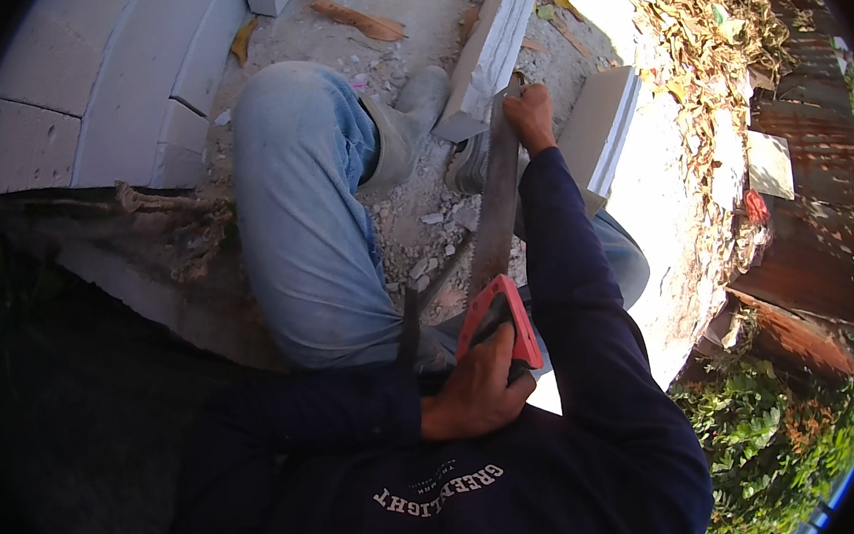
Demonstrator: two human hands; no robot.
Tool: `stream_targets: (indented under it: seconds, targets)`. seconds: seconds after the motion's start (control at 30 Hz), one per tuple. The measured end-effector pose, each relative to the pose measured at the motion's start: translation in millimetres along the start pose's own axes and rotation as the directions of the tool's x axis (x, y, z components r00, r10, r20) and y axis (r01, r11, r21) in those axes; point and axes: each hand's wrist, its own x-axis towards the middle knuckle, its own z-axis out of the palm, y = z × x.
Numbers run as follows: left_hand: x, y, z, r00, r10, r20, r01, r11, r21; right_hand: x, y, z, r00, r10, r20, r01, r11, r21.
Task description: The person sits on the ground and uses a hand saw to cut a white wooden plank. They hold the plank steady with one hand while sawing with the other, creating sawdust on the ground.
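A handsaw lies lengthwise in front of my body, its blade pointing away from me. My left hand is closed around its red and black handle, close to my chest. Far out, my right hand grips the blade near its tip, with the arm stretched forward. Pale grey blocks flank that hand: one long block to its left and another block to its right. A dark, narrow bar shows beside my bent left leg; its kind is unclear.
Stacked pale blocks stand at the far left. My bent left knee and boot rise between them and the saw. Rubble covers the ground. Dry leaves and rusty metal sheets lie along the right.
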Motion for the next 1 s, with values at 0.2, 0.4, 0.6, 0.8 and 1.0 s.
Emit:
stream_targets:
  seconds: [0.2,0.4,0.6,0.8,1.0]
  targets:
    - [2.3,0.0,-2.2,1.000,-0.001,-0.009,0.001,1.000,0.001,-3.7,7.7,9.1,0.994,-0.052,-0.100,0.052,0.999,-0.003]
    - [7.0,-1.8,-0.7,0.997,-0.053,0.062,0.048,0.996,0.070,-10.7,6.1,-0.4,0.998,-0.052,0.020,0.047,0.973,0.228]
    - [12.5,-7.2,15.8,0.966,-0.160,0.201,0.125,0.976,0.177,-10.7,33.2,2.4,0.995,-0.023,0.094,-0.024,0.880,0.475]
    - [18.1,-11.9,19.4,0.878,-0.360,0.315,0.240,0.902,0.360,-22.1,36.7,15.6,0.981,0.131,0.145,-0.192,0.523,0.830]
    - [10.2,-10.9,12.6,0.948,-0.243,0.205,0.200,0.957,0.208,-1.4,24.5,-2.6,0.996,-0.004,-0.091,0.033,0.950,0.311]
